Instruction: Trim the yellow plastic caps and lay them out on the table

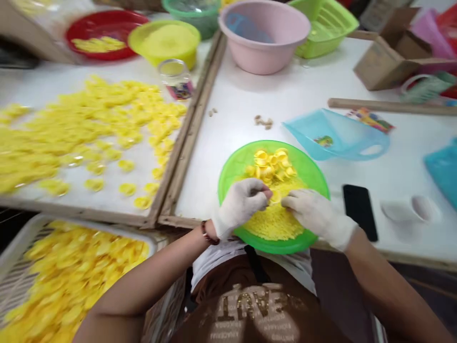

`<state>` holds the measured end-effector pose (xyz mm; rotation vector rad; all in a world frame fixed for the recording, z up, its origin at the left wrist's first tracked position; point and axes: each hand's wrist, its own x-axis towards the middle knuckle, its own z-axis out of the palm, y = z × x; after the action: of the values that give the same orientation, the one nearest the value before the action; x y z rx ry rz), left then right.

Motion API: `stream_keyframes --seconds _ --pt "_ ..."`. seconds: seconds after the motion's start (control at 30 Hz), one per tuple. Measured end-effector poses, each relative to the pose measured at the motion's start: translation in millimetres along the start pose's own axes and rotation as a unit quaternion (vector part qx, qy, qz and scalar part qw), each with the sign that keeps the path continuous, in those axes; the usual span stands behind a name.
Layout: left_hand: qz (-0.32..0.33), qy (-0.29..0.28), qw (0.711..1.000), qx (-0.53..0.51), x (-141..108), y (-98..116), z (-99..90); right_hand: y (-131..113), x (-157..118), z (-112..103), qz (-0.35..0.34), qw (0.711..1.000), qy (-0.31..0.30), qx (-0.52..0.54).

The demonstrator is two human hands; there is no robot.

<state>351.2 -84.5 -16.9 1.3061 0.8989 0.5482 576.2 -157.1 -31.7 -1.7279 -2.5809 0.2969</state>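
Observation:
Both my hands wear white gloves and work over a round green tray (231, 178) at the table's front edge. My left hand (243, 205) is closed in a pinch, its fingertips at a small round yellow piece (274, 197). On the other side of that piece, my right hand (317, 214) has its fingers pressed together; whatever they hold is too small to make out. Fine yellow grains (278, 226) cover the near part of the tray. Behind my fingers lies a heap of yellow cup-shaped pieces (273, 164).
Many yellow pieces (107, 119) spread over the left table, beyond a wooden rim (191, 138). A crate (152, 240) of yellow pieces stands low at left. To the right are a blue scoop (342, 133), a black phone (360, 212) and a white cup (407, 209). A pink basin (262, 55) stands behind.

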Motion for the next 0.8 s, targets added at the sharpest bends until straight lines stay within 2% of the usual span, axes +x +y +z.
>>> stream_keyframes --seconds 0.13,0.2,0.33,0.47,0.57,0.63,0.7,0.77,0.8 --pt "0.028 0.01 0.999 0.034 0 2 -10.1 0 13 -16 -0.042 0.988 0.135 0.056" --pt "0.038 0.015 0.997 0.058 0 -1 -11.6 -7 20 -28 -0.059 0.98 0.163 0.096" --pt "0.041 -0.004 0.997 0.061 6 -11 -9.0 -20 32 -38 -0.074 0.969 0.188 0.143" --pt "0.016 -0.011 1.0 0.017 7 -12 -5.7 -16 29 -36 -0.03 0.959 0.212 0.184" --pt "0.005 -0.007 1.0 -0.023 -3 -2 -11.5 -6 16 -32 -0.01 0.974 0.163 0.159" --pt "0.018 0.018 0.999 -0.023 -11 6 -27.5 3 8 -24 -0.004 0.99 0.102 0.097" --pt "0.041 0.084 0.996 0.012 -20 13 -57.7 14 4 -14 0.004 0.996 0.08 0.047" --pt "0.065 0.199 0.973 0.097 -30 16 -101.1 21 5 -7 0.0 0.996 0.085 0.029" --pt "0.07 0.266 0.949 0.155 -35 16 -126.1 22 7 -6 -0.007 0.996 0.087 0.025"
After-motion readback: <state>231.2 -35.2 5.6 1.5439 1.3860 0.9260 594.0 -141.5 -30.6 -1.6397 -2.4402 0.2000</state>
